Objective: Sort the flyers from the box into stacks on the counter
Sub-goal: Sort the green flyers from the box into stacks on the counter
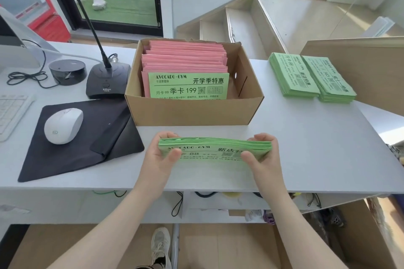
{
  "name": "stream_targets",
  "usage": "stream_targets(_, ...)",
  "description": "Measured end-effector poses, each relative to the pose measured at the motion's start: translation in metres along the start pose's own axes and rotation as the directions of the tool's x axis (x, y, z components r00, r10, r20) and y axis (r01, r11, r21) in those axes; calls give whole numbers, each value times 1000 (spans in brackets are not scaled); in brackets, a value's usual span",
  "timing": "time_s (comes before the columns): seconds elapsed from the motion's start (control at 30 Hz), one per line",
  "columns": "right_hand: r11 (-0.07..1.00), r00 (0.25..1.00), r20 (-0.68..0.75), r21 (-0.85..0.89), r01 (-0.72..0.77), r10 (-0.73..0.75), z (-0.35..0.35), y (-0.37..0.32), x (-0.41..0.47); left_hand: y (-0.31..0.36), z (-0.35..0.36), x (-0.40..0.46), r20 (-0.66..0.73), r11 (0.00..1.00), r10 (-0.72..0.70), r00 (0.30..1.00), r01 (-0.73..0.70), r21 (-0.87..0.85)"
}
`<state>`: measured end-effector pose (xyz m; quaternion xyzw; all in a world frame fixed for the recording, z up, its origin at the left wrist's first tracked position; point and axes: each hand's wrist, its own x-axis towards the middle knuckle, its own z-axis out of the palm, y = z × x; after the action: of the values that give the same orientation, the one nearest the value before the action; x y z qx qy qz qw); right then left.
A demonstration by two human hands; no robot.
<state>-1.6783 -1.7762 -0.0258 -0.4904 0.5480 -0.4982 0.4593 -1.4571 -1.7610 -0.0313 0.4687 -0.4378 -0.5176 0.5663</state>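
A thick bundle of green flyers point(212, 148) is held just above the counter point(306, 148), in front of the cardboard box point(194, 111). My left hand point(160, 155) grips its left end, thumb on top. My right hand point(262, 155) grips its right end the same way. Inside the box lies a pile of pink flyers point(185, 57) with one green flyer point(189, 85) on top at the near side. Two stacks of green flyers, one point(291, 75) beside the other point(330, 79), lie on the counter at the right.
A desk microphone point(107, 81) stands left of the box, with a white mouse point(63, 125) on a black mat point(87, 137), a keyboard edge point(11, 111) and a black round device point(67, 71). A raised wooden ledge point(360, 65) borders the right stacks.
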Motion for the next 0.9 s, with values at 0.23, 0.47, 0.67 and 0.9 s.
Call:
stream_targets(0.23,998,999,13,39,51,-51,-5,-7,1,2,-5,10,44,997,-35,998,32,72)
stream_targets(0.47,1000,1000,24,-17,-11,12,-10,-2,10,2,-12,22,156,941,-74,985,17,339)
stream_targets(0.67,990,997,-44,131,-57,64,-33,-24,25,47,18,55,299,913,95,950,-203,355)
stream_targets(0.9,904,969,-230,427,16,92,-60,-34,36,59,63,86,528,989,-88,845,137,-54)
